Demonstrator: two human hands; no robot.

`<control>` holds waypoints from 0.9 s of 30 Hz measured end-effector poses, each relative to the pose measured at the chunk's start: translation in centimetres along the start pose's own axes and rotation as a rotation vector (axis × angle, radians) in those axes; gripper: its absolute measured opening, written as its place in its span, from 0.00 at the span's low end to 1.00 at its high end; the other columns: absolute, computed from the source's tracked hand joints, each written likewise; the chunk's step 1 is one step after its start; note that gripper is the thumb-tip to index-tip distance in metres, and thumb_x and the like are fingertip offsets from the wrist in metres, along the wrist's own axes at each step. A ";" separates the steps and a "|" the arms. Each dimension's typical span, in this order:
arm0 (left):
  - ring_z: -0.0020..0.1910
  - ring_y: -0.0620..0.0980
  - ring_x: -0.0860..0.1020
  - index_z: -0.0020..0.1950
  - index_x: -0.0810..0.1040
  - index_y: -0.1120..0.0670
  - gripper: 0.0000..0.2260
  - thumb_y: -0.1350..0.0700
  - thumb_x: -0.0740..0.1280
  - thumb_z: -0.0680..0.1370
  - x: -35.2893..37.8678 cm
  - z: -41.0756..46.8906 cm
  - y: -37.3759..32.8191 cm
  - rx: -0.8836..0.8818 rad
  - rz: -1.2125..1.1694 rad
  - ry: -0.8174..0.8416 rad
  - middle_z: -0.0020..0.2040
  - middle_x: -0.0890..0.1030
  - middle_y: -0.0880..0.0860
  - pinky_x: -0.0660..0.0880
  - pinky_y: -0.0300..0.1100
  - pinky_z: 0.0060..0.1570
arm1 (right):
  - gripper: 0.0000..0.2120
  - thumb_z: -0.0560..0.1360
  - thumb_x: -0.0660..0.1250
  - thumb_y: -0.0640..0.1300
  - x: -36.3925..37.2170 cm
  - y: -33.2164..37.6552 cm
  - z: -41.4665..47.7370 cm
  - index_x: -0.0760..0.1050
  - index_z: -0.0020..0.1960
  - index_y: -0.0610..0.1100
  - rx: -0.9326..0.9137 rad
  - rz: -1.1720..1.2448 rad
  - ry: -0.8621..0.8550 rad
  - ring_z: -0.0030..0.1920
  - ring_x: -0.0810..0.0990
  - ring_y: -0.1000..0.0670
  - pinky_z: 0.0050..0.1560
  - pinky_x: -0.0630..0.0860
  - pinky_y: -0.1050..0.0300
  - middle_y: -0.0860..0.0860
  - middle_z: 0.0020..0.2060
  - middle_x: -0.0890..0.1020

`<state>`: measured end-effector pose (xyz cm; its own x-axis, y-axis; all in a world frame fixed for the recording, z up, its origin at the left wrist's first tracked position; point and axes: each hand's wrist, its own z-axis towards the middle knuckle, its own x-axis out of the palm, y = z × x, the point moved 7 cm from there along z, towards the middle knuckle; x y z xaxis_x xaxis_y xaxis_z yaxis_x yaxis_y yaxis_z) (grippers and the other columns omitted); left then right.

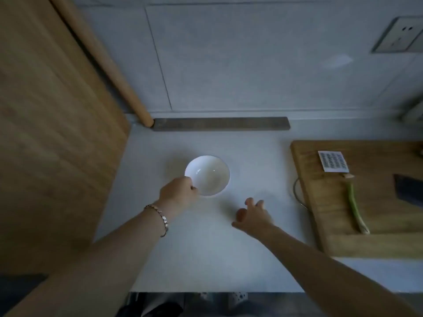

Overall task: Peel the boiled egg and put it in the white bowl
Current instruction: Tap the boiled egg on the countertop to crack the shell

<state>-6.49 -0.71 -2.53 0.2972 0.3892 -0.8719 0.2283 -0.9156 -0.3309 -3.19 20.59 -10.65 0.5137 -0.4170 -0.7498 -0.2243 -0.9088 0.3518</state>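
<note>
While the left hand (180, 191) pinches the near-left rim of the white bowl (207, 175), thumb and fingers curled closed on the edge, the entry stands as follows:

Item 1, white bowl: upright on the pale counter (251, 156), empty as far as can be seen, just ahead of and to the right of the left hand's knuckles. A bracelet (160, 219) sits on that wrist.

Item 2, right hand (253, 215): low over the counter, to the right of the left hand and nearer the body than the bowl; fingers loosely spread and slightly curled. A rounded reddish shape by the thumb may be the egg or only the thumb itself; cannot tell. Nothing clearly held.

Item 3, boiled egg: not confirmed anywhere in view. No shell fragments visible.

Item 4, off to the right of the right hand: wooden cutting board (332, 225) bearing a green onion (353, 204), a printed card (333, 161) and a dark blade-like object (407, 188) at the frame edge. None of these belong to the task.

Step judged in hand: positioning the bowl before peeling. Handling notes: set the bowl flat between the two hands, close enough that the peeled egg travels a short way; release the rim only once it rests steady; keep it away from the counter's near edge; leave bare counter beside the right hand for cracking the shell and for collecting the pieces apart from the bowl
</note>
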 end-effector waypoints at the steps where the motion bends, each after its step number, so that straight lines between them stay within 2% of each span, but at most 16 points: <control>1: 0.44 0.58 0.78 0.40 0.75 0.56 0.09 0.54 0.59 0.74 0.3 -0.1 0.5 -0.011 -0.003 0.005 0.43 0.80 0.57 0.69 0.42 0.39 | 0.35 0.66 0.72 0.55 0.4 0.1 -0.1 0.60 0.65 0.46 -0.001 -0.024 -0.018 0.59 0.73 0.38 0.55 0.74 0.47 0.42 0.61 0.65; 3: 0.40 0.57 0.75 0.36 0.72 0.54 0.09 0.53 0.59 0.74 1.3 0.0 1.8 -0.040 -0.027 -0.013 0.38 0.77 0.55 0.67 0.41 0.36 | 0.31 0.67 0.71 0.53 1.0 0.3 0.0 0.61 0.64 0.46 -0.015 -0.056 -0.090 0.59 0.72 0.40 0.53 0.75 0.47 0.43 0.60 0.65; 6: 0.38 0.56 0.73 0.31 0.66 0.55 0.11 0.55 0.59 0.74 3.0 0.0 3.4 -0.089 -0.054 -0.005 0.36 0.74 0.53 0.64 0.41 0.34 | 0.25 0.69 0.70 0.48 1.6 0.0 0.5 0.63 0.62 0.46 -0.002 -0.054 -0.136 0.58 0.72 0.40 0.49 0.76 0.48 0.42 0.59 0.67; 10: 0.37 0.57 0.71 0.31 0.63 0.55 0.11 0.56 0.59 0.73 3.9 0.3 5.0 -0.126 -0.131 -0.033 0.33 0.72 0.52 0.62 0.42 0.32 | 0.19 0.69 0.67 0.40 1.1 0.3 1.3 0.68 0.58 0.45 -0.039 0.091 -0.196 0.54 0.73 0.40 0.47 0.74 0.51 0.42 0.56 0.70; 14: 0.39 0.59 0.73 0.29 0.61 0.55 0.14 0.57 0.59 0.73 4.6 0.1 5.3 -0.152 -0.173 -0.044 0.32 0.71 0.53 0.61 0.42 0.32 | 0.22 0.69 0.69 0.40 0.0 0.6 1.0 0.71 0.62 0.46 -0.152 0.269 -0.327 0.52 0.76 0.43 0.50 0.75 0.53 0.45 0.56 0.75; 18: 0.37 0.59 0.71 0.29 0.60 0.55 0.14 0.57 0.59 0.74 5.1 -0.3 5.0 -0.192 -0.193 -0.056 0.29 0.69 0.51 0.60 0.43 0.31 | 0.23 0.71 0.68 0.42 1.6 0.0 1.4 0.69 0.65 0.46 -0.179 0.091 -0.187 0.61 0.69 0.44 0.53 0.73 0.53 0.46 0.60 0.74; 21: 0.36 0.58 0.69 0.28 0.60 0.55 0.14 0.57 0.59 0.73 5.6 -0.7 4.6 -0.215 -0.223 -0.077 0.28 0.67 0.50 0.60 0.42 0.31 | 0.24 0.70 0.70 0.39 1.4 -0.7 0.9 0.71 0.64 0.45 -0.208 0.209 -0.252 0.59 0.70 0.44 0.51 0.73 0.55 0.44 0.61 0.71; 23: 0.36 0.58 0.70 0.29 0.61 0.54 0.14 0.56 0.59 0.73 6.0 -0.9 4.3 -0.225 -0.231 -0.089 0.29 0.68 0.50 0.62 0.42 0.33 | 0.23 0.69 0.70 0.39 1.7 -1.2 0.7 0.71 0.64 0.45 -0.205 0.226 -0.202 0.58 0.72 0.45 0.51 0.72 0.58 0.44 0.62 0.67; 27: 0.36 0.57 0.70 0.28 0.61 0.54 0.15 0.56 0.60 0.73 6.5 -1.5 3.8 -0.242 -0.256 -0.123 0.28 0.67 0.49 0.62 0.42 0.33 | 0.25 0.70 0.71 0.40 1.1 -1.7 0.5 0.70 0.66 0.45 -0.282 0.237 -0.252 0.56 0.70 0.48 0.50 0.70 0.60 0.45 0.60 0.69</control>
<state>-2.27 -1.55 -8.90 0.0917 0.5738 -0.8138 0.4976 -0.7343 -0.4617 -2.69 21.63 -12.38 0.2497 -0.6355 -0.7306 -0.0589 -0.7631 0.6436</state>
